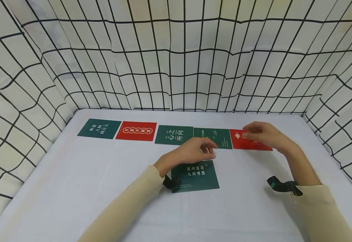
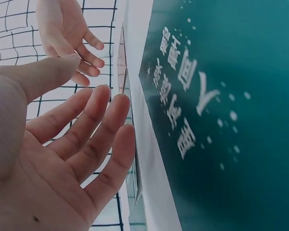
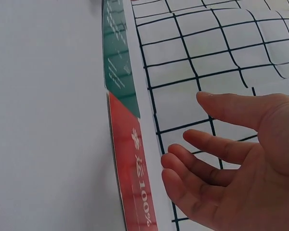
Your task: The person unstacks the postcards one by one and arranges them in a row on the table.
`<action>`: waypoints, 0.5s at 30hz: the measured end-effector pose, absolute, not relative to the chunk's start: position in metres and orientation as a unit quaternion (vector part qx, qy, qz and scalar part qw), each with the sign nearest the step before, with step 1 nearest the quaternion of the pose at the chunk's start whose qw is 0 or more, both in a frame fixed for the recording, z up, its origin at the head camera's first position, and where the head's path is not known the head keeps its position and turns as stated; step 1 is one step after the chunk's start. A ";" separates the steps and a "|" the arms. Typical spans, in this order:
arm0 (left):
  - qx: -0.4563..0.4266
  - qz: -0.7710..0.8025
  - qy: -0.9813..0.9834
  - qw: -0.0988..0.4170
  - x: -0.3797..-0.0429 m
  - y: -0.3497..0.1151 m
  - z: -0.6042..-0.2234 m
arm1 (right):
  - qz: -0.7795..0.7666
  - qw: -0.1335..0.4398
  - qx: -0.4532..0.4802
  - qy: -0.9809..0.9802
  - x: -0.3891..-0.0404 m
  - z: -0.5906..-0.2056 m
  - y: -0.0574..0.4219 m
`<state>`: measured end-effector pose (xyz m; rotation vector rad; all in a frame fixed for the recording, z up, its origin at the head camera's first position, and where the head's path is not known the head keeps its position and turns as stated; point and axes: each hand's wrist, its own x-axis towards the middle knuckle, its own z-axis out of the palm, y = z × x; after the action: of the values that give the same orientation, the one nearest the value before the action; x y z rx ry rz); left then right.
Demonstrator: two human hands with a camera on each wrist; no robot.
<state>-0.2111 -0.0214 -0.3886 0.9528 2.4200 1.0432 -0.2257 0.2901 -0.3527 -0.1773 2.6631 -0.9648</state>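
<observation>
Bent but loose, the fingers of my left hand hang over the upper edge of a dark green card with white lettering, which lies nearest me. In the left wrist view that palm is bare. My right hand hovers above a red card at the right end of a row, partly covering it. Nothing is between its fingers in the right wrist view. Left of the red card lie a green card, another green card, a red card and a green card.
A white table carries the cards, the row lying near its far edge. White cloth with a black grid encloses the back and sides. A black wrist strap device sits on the right wrist.
</observation>
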 end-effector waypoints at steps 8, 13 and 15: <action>0.337 0.356 0.856 0.166 -0.209 -0.034 -0.387 | -0.330 0.151 -0.082 0.928 -0.221 -0.355 0.275; 0.334 0.358 0.856 0.167 -0.208 -0.042 -0.387 | -0.334 0.147 -0.101 0.925 -0.219 -0.355 0.266; 0.331 0.358 0.857 0.169 -0.207 -0.046 -0.388 | -0.333 0.142 -0.115 0.925 -0.218 -0.355 0.261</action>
<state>-0.2073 -0.0455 -0.3884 0.9415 2.4349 1.0168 -0.2177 0.2608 -0.3554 -0.3329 2.6696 -0.9623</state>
